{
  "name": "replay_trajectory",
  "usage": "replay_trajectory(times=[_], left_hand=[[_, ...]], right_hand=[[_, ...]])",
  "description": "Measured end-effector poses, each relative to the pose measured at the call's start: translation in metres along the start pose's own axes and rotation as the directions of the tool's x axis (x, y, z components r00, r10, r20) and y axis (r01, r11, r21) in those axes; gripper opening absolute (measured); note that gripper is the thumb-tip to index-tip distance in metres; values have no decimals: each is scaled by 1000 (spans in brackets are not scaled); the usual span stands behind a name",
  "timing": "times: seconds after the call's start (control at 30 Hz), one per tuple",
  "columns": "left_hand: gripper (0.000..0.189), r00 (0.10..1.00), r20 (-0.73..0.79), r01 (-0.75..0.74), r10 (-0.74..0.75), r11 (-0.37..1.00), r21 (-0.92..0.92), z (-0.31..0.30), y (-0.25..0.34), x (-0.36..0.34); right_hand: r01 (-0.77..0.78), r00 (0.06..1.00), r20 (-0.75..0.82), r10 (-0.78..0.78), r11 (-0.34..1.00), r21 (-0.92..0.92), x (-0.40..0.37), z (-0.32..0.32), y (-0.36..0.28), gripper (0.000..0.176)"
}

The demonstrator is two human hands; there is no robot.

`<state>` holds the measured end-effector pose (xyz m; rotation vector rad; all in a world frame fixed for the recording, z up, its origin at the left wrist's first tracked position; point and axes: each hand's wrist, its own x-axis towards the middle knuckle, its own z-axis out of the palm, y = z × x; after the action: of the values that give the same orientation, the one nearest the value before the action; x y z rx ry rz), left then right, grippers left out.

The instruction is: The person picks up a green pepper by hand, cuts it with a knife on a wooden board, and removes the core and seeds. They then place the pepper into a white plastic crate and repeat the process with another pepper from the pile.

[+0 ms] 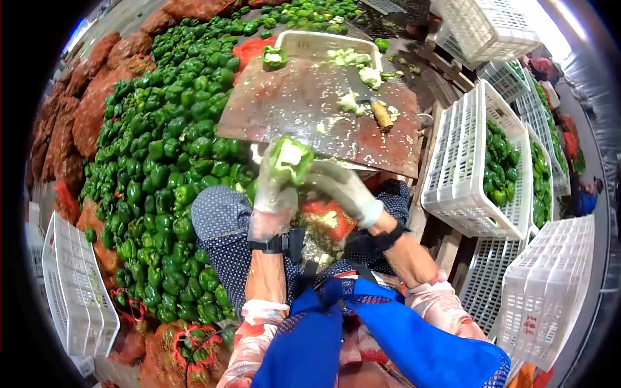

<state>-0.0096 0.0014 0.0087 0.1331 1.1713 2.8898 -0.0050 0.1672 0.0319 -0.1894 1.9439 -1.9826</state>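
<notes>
A green bell pepper (291,160) with its top cut open shows a pale inside, and it is held up just in front of the cutting board (278,97). My left hand (275,194), in a thin whitish glove, is closed around its left side and underside. My gloved right hand (346,193) has its fingers curled against the pepper's right side; they are slightly blurred. On the board lies a knife (380,115) with a wooden handle. Pale pepper cores (370,77) and scattered seeds are near it. Another cut pepper (273,57) sits at the board's far left corner.
A large heap of green peppers (162,174) spreads along my left, with red mesh sacks (103,116) behind it. To the right stand white plastic crates (459,161), some holding peppers. A white tub (330,40) shows beyond the board. Another crate (77,284) stands at lower left.
</notes>
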Motion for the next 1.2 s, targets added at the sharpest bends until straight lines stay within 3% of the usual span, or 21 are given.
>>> replay_trajectory(times=[0.03, 0.07, 0.1, 0.17, 0.2, 0.3, 0.33, 0.37, 0.43, 0.47, 0.5, 0.57, 0.6, 0.7, 0.83, 0.87, 1.0, 1.03, 1.1, 1.17, 1.2], left_hand=[[66, 999, 47, -11, 10, 1000, 24, 6, 5, -1], [65, 977, -151, 153, -149, 988, 15, 16, 8, 0], [65, 985, -101, 142, -137, 989, 44, 19, 12, -1], [65, 994, -31, 110, -107, 988, 104, 29, 22, -7], [60, 999, 11, 28, -32, 957, 288, 25, 16, -6], [59, 981, 168, 78, -98, 990, 121, 20, 13, -7], [65, 975, 179, 128, -128, 992, 14, 22, 15, -9], [57, 981, 155, 130, -118, 989, -67, 17, 12, -10], [44, 990, 106, 120, -98, 966, -227, 6, 5, -11], [48, 995, 57, 83, -78, 993, -84, 1, -4, -10], [52, 999, 9, 52, -53, 997, 61, 1, -8, -8], [52, 986, 30, 165, -163, 984, -66, -4, -3, -10], [49, 953, -147, 266, -265, 964, -18, 5, 4, -11], [47, 985, 31, 166, -172, 975, 145, 5, 6, -14], [52, 982, 143, 62, -121, 929, 364, -12, -8, -11], [56, 979, 86, 170, -185, 973, 156, -11, -8, -10], [52, 959, 138, 266, -247, 954, -140, 2, -1, -12], [51, 962, 91, 256, -256, 967, 10, -4, -4, -9], [50, 967, -4, 244, -255, 919, 310, -13, -8, 0], [47, 966, -84, 259, -245, 921, 291, -7, -5, -4], [47, 974, -89, 228, -210, 927, 298, 2, 2, -4]], right_hand=[[-135, 991, 15, 135, 969, 208, -4, 7, -5, 39], [-200, 979, 49, 196, 901, 385, 1, 10, -2, 37], [-221, 974, 86, 211, 781, 584, 5, 11, 3, 34], [-142, 985, 39, 167, 665, 733, 13, 16, 15, 30], [-128, 986, 42, 161, 572, 810, 10, 15, 3, 30], [-9, 994, -79, 70, 804, 595, 10, 8, -8, 30], [-73, 980, -151, 130, 939, 336, 8, 8, -15, 33], [131, 971, -207, -116, 989, 63, 11, 11, -6, 38], [49, 993, -95, -73, 970, -236, 6, 16, -7, 46], [92, 995, -42, -95, 993, -72, 10, 18, 12, 49], [93, 995, -32, -96, 992, -85, 11, 19, 13, 49], [93, 995, -20, -96, 990, -106, 10, 19, 17, 49], [156, 987, 68, -145, 966, -205, 11, 15, 14, 50], [-167, 975, 137, 177, 982, -84, -4, 20, -24, 45], [2, 995, 102, 19, 979, -203, -6, 21, -15, 42], [35, 994, 108, -10, 971, -235, -5, 20, -14, 42], [38, 972, 227, 59, 916, -400, 6, 3, -28, 42], [40, 965, 250, 82, 894, -446, 8, 1, -29, 43], [208, 978, 162, -132, 699, -684, 16, 8, -10, 35], [66, 998, 62, -26, 527, -848, 23, 10, -3, 30], [79, 997, 55, -59, 558, -826, 25, 9, -5, 29]])
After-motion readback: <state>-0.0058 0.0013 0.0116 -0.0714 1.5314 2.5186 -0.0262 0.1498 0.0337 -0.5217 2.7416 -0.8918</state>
